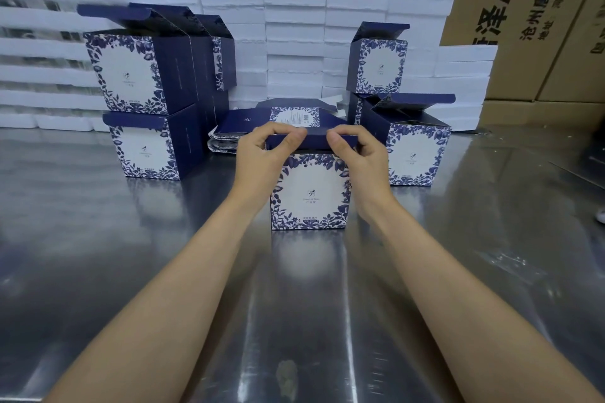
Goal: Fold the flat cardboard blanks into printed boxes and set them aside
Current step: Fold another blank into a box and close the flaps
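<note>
1. Both hands work the top of one printed box standing upright on the steel table, dead centre, straight ahead of the person.
2. Left hand: fingers curled over the navy lid flap, thumb pressing its front edge from the near side. Pinching it.
3. Right hand: mirror grip on the same flap, thumb tip close to the left thumb, not touching as far as can be seen.
4. Key relation: the flap's long axis runs left-right, across the line of sight, at the box's upper front edge. Hands sit symmetrically at either end; neither is nearer. The flap lies roughly level over the opening, not yet tucked.
5. Judgement: the next move is likely a joint downward and forward press to seat or crease the flap; equal force from both sides is needed, or it will skew.
6. Stack of flat blanks lies just behind the box, between the hands and the white foam blocks.
7. Finished boxes, lids open, stand in stacks at far left and far right; either is a plausible set-aside spot, right one slightly closer.
</note>
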Tool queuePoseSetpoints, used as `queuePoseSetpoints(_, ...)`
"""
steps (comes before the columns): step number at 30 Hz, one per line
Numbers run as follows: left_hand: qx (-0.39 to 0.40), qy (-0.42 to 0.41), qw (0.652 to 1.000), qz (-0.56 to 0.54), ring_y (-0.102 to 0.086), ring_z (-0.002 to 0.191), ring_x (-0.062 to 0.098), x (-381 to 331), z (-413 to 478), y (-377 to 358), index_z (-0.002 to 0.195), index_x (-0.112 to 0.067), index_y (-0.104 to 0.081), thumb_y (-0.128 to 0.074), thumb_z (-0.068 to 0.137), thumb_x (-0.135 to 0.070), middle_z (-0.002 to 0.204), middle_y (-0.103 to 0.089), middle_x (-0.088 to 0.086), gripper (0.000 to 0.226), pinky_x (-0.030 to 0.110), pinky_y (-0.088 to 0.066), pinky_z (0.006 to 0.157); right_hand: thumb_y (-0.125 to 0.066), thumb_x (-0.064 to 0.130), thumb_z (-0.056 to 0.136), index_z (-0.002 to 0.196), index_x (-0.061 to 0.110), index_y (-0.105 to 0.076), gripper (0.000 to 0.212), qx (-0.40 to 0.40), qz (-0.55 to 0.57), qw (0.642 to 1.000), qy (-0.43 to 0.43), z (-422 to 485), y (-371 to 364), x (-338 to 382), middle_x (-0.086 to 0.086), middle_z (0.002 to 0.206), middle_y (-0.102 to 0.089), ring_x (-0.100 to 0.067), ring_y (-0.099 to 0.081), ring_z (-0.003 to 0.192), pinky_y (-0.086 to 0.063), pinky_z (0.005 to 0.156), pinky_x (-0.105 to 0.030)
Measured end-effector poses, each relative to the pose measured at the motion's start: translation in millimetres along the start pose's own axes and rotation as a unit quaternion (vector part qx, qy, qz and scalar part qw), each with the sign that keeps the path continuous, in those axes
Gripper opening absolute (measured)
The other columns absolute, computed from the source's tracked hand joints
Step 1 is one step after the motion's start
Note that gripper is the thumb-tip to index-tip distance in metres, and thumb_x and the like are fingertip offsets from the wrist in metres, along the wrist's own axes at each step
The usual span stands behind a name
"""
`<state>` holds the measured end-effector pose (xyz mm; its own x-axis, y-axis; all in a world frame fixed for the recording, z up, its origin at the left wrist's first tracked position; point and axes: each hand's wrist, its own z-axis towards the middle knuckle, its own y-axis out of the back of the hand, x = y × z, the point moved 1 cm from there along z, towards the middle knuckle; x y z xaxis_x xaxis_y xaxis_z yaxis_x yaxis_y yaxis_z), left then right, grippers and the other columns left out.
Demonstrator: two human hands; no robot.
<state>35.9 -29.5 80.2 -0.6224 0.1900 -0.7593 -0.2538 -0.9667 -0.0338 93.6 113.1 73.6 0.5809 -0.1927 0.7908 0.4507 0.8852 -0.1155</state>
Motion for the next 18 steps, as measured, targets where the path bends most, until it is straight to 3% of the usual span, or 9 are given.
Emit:
queuePoseSetpoints(4,-0.008,0.002,1.000,0.001,-0.063,0.075,-0.003,-5.2,4.1,3.4,0.075,-0.022,-0.070,-0.074,0.084,-0.020,0.072,-0.070,-0.019,0.010,0.012,-0.045,0.074,-0.069,0.018,0.088,0.082,0.027,-0.068,0.010,0.001,-0.001,1.000,0.001,0.7,-2.2,3.8,0.022,0.073,-0.064,0.006,-0.046,0.057,-0.038,0.059,-0.007)
queuePoseSetpoints(8,-0.023,-0.011,0.999,0.023,-0.058,0.065,-0.005,-7.5,3.3,2.5,0.073,-0.023,-0.069,-0.075,0.083,-0.017,0.065,-0.067,-0.017,0.013,0.011,-0.042,0.068,-0.069,0.016,0.088,0.082,0.024,-0.068,0.010,-0.002,-0.029,1.000,0.008,1.2,-3.7,5.2,0.015,0.078,-0.063,0.006,-0.052,0.063,-0.038,0.068,-0.014)
queuePoseSetpoints(13,-0.025,-0.074,0.995,0.068,-0.061,0.094,0.012,-12.2,0.6,3.1,0.080,-0.034,-0.070,-0.076,0.081,-0.020,0.079,-0.066,-0.024,0.015,0.023,-0.046,0.085,-0.069,0.018,0.089,0.086,0.029,-0.067,0.012,-0.013,-0.041,0.998,0.036,1.0,-5.1,8.5,0.012,0.086,-0.064,0.001,-0.050,0.075,-0.039,0.076,-0.023)
queuePoseSetpoints(16,-0.005,-0.152,0.979,0.132,-0.057,0.095,0.013,-13.9,-2.4,0.6,0.089,-0.026,-0.073,-0.077,0.079,-0.018,0.086,-0.064,-0.021,0.013,0.024,-0.044,0.086,-0.065,0.016,0.091,0.092,0.027,-0.064,0.012,0.004,-0.073,0.996,0.060,-1.7,-8.9,6.8,0.010,0.094,-0.064,-0.012,-0.056,0.092,-0.043,0.084,-0.024)
queuePoseSetpoints(18,-0.002,-0.157,0.978,0.141,-0.056,0.092,0.012,-12.3,-3.2,-0.2,0.089,-0.021,-0.074,-0.077,0.080,-0.018,0.085,-0.063,-0.017,0.009,0.027,-0.045,0.084,-0.064,0.012,0.091,0.090,0.023,-0.064,0.011,0.015,-0.098,0.991,0.088,-3.3,-9.2,6.1,0.012,0.095,-0.061,-0.016,-0.054,0.101,-0.042,0.089,-0.023)
